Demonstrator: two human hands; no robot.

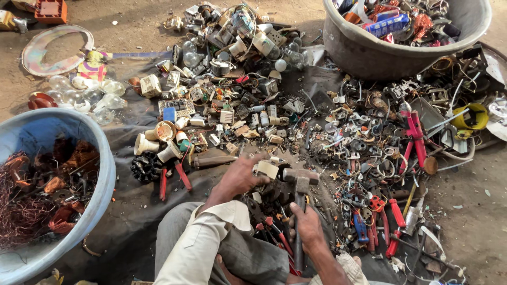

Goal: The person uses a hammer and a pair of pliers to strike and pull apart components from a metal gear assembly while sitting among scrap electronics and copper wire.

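Copper wire [21, 211] in blue tub [108, 174], scrap [401, 21] in grey tub [364, 53]

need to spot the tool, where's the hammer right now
In the head view, the hammer is low in the centre, gripped by the right hand, its head beside the left hand.

From where I stand, the person is dressed in a pale cream, long-sleeved shirt, its cuff loose and folded back just above the wrist of the left hand [240, 177]. The trousers are a dull grey, creased over the knee. The forearm leading to the right hand [308, 227] is bare, with a scrap of light, patterned cloth showing near the elbow. Both hands are ungloved and look dusty.
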